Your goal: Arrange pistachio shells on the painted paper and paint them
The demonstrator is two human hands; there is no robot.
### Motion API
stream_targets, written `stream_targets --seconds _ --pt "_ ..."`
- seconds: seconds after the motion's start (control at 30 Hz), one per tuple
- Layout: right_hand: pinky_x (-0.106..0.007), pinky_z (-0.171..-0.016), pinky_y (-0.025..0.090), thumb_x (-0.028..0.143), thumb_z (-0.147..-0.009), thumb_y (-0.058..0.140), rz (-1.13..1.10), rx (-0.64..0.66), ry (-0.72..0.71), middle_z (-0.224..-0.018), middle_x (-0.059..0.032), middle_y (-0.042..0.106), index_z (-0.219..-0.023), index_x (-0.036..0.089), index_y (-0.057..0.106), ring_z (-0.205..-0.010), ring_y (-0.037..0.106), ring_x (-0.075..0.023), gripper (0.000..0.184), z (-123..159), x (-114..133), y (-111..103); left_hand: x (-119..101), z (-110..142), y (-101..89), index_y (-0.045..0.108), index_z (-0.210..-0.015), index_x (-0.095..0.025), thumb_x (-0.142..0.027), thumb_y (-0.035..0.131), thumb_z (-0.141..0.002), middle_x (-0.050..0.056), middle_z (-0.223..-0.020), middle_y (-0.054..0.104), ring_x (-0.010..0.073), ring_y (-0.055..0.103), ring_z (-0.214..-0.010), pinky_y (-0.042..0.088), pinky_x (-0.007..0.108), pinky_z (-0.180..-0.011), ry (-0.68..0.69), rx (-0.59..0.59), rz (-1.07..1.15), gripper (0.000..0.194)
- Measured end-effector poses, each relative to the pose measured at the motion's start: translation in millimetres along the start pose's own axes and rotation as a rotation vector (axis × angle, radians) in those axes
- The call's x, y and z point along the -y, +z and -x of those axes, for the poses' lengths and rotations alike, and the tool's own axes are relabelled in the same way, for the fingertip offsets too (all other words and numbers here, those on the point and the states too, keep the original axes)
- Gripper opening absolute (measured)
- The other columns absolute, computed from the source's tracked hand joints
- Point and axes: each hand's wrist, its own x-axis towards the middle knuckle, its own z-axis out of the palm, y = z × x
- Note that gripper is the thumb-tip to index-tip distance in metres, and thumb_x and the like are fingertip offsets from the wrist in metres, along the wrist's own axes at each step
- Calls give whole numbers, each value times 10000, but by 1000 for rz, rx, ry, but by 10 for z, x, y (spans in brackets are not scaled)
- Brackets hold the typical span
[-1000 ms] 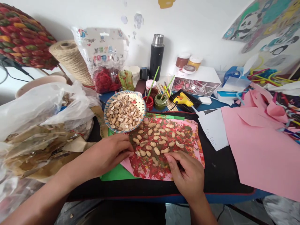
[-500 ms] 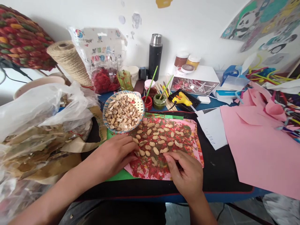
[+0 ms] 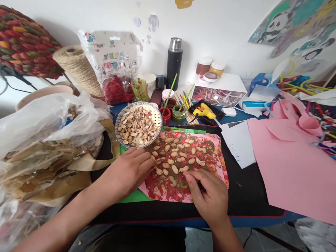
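Observation:
Several peanuts in their shells [image 3: 174, 169] lie spread over a pink paper [image 3: 168, 194] smeared with red and green paint. My left hand [image 3: 135, 169] rests over the paper's left edge, fingers bent downward and together; its fingertips are partly hidden. At the lower right of the peanuts, my right hand [image 3: 208, 192] has thumb and forefinger pinched, their tips close to one peanut [image 3: 184, 168]. Whether anything sits in that pinch I cannot tell. Just beyond my left hand stands a round woven basket [image 3: 159, 120] of peanut shells [image 3: 138, 124].
Red paint [image 3: 165, 114] and green paint [image 3: 179, 113] stand in jars with brushes behind the paper. A yellow glue gun [image 3: 204, 111] lies to their right. Pink sheets [image 3: 294, 164] cover the table's right side; plastic bags [image 3: 52, 122] crowd the left. A black flask [image 3: 174, 64] stands at the wall.
My left hand's fingers have curled in slightly, with the fingertips now more hidden. The right hand keeps its pinch in nearly the same place. The peanuts look unmoved.

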Motion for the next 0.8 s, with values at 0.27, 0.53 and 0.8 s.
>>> stream_targets --seconds 0.27,0.53,0.8 --pt "-282 -587 499 213 -1079 624 12 2 2 -779 -46 806 -913 183 753 -647 755 -184 212 -1 7 4 -52 51 -35 701 -1076 -218 -180 544 -1070 45 -1014 723 218 651 -930 492 366 -882 37 -5 123 162" --pt "-276 -592 507 198 -1072 631 2 -1 -1 -779 -42 804 -909 182 750 -649 755 -178 203 -3 23 1 -69 93 -84 708 -1093 -214 -142 494 -1077 53 -1011 737 198 666 -920 510 332 -847 31 -50 261 227" --pt "-279 -579 505 210 -1070 632 11 5 4 -764 -40 795 -909 188 751 -622 739 -179 202 7 15 2 188 292 -273 731 -1129 -222 -253 534 -1092 60 -1057 754 208 696 -957 557 323 -831 -120 -131 206 203"
